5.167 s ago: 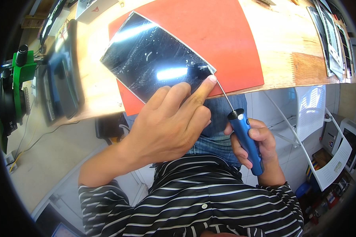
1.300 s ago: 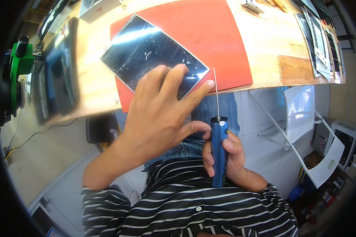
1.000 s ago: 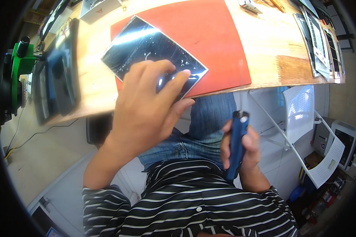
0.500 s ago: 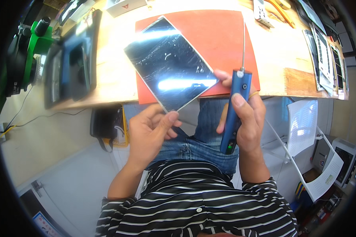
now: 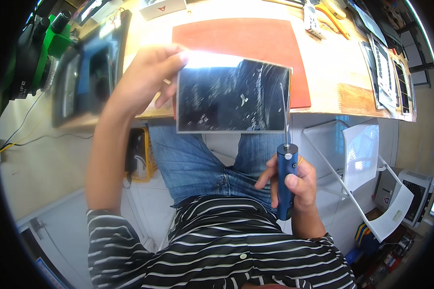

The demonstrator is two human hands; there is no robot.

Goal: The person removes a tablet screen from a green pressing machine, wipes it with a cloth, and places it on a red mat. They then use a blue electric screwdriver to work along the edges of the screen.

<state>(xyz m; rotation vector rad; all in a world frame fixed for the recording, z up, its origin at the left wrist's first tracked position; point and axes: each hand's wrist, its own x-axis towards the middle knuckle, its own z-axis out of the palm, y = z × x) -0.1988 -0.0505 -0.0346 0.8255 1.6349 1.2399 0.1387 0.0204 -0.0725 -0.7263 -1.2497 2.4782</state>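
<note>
My left hand pinches the upper left corner of a dark, glossy screen panel, thumb on the face. The panel is held level over the desk's front edge, partly over my lap. Whitish smears and streaks cover its surface, and a bright glare lies along the top. My right hand is wrapped round a blue cylindrical power tool with a long thin metal shaft. That shaft points away from me along the panel's right edge; whether it touches the panel I cannot tell.
An orange-red mat lies on the wooden desk behind the panel. At left stand a dark tray-like frame and a green-and-black device. Several loose panels lie at right. A white folding chair stands below the desk's right side.
My left hand has moved up and left from the panel's lower corner, and the panel has turned from slanted to level. My right hand and the tool have come down toward me, off the panel's corner.
</note>
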